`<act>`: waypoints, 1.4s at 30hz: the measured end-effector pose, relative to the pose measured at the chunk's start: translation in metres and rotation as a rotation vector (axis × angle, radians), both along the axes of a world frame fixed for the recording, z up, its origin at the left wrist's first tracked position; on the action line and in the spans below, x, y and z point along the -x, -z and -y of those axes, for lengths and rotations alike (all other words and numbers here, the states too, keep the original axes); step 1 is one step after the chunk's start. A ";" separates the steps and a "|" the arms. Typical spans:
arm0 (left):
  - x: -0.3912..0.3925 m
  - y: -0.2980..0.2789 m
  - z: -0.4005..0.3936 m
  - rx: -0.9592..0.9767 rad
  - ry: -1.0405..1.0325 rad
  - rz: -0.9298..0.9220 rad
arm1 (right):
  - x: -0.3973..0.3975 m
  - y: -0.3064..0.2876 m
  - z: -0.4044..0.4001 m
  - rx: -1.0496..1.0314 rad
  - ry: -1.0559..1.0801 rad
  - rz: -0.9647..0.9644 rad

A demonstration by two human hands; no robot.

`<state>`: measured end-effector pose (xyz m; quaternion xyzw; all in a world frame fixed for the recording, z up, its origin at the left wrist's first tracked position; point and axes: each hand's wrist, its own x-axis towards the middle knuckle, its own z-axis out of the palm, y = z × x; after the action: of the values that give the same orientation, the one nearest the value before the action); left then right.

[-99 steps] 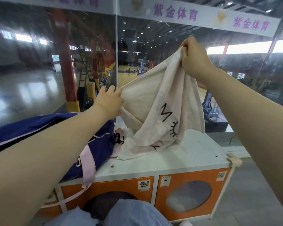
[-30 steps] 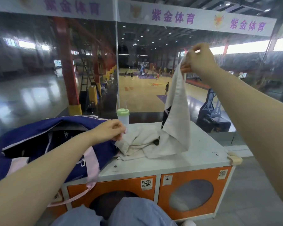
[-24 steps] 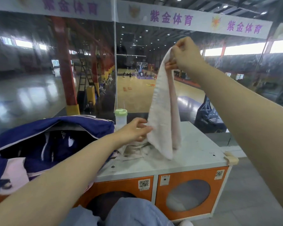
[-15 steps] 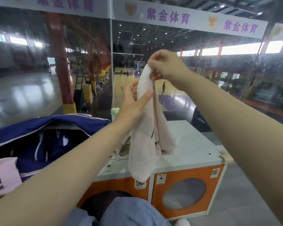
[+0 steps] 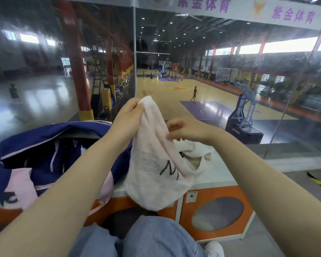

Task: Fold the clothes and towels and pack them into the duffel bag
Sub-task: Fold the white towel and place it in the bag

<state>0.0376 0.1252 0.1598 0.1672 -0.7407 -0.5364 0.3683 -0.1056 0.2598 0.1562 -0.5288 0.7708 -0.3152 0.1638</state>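
Towel (image 5: 156,164) gripped by left hand (image 5: 127,117); right hand (image 5: 185,129) pinches its edge.

Fuzzy matt terry-cloth towel (image 5: 152,164), smooth woven-fabric duffel bag (image 5: 44,145), glossy white cabinet top (image 5: 219,171).

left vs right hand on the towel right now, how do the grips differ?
The left hand grips the pale pink terry towel at its top and sits higher; the right hand sits lower, pinching the towel's right edge with its fingertips. Both hold the same towel above the white-topped orange cabinet.
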 end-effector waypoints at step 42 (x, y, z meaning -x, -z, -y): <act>0.007 0.087 0.046 -0.373 -0.554 -0.541 | 0.110 0.024 0.011 0.194 0.734 -0.663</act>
<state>0.0305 0.0793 0.0730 0.2769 -0.4348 -0.5667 0.6427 -0.2154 0.2485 0.1319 -0.3072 0.8837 -0.2375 -0.2614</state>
